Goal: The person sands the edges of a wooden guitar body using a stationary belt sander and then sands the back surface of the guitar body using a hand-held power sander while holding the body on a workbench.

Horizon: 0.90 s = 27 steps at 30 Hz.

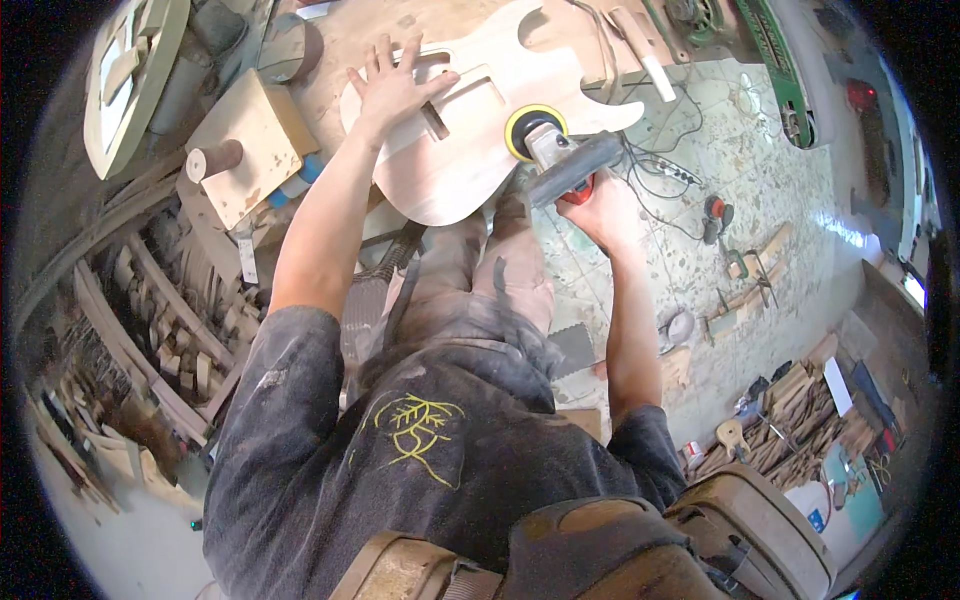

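Note:
A pale wooden electric guitar body (455, 165) lies flat on the workbench (360, 25), its lower end jutting past the near edge. Routed hollows show in its face. My left hand (392, 92) rests on it with fingers spread, beside the hollows. In my right hand (605, 210) is a power sander (560, 160), gripped by its red and grey body. The sander's round yellow-rimmed pad (535, 130) is against the wood near the right edge of the guitar body. My right fingers are partly hidden behind the tool.
A wooden block with a round knob (255, 150) stands left of the guitar body. A hammer (645, 55) lies at the bench's far right, near a green machine (780, 70). Cables and a power strip (665, 168) lie on the floor at right. Wood offcuts (190, 350) are piled lower left.

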Available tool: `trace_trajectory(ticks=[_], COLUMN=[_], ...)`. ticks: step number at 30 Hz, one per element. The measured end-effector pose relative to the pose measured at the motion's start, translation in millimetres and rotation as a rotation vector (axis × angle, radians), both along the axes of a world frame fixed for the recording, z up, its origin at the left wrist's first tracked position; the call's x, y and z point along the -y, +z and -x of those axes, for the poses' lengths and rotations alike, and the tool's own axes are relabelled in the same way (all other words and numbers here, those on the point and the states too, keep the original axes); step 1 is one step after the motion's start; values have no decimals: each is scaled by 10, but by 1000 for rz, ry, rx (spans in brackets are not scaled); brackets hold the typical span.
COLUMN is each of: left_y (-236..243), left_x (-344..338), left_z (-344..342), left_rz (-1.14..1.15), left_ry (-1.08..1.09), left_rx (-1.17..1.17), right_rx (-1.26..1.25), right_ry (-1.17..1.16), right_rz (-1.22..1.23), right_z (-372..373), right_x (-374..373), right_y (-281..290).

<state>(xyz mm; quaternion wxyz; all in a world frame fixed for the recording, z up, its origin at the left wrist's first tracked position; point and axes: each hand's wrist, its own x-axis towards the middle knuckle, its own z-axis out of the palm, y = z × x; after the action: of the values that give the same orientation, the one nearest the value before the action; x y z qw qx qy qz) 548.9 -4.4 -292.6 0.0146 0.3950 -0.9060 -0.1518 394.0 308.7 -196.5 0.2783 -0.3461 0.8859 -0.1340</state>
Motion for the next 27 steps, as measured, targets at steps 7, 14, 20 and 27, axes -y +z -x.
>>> trace_trajectory(ticks=[7, 14, 20, 27], left_y=[-57, -51, -70, -147], left_x=[21, 16, 2, 52], left_z=[-9, 4, 16, -18], left_rz=[-37, -48, -25, 23], left_ry=[11, 21, -19, -38], left_rx=[-53, -25, -54, -74], right_rx=[120, 202, 265, 367], right_ry=[283, 525, 520, 423], right_rz=[44, 4, 16, -62], right_z=[-16, -170, -261, -362], right_x=[118, 130, -129, -335], right_y=[120, 71, 153, 198])
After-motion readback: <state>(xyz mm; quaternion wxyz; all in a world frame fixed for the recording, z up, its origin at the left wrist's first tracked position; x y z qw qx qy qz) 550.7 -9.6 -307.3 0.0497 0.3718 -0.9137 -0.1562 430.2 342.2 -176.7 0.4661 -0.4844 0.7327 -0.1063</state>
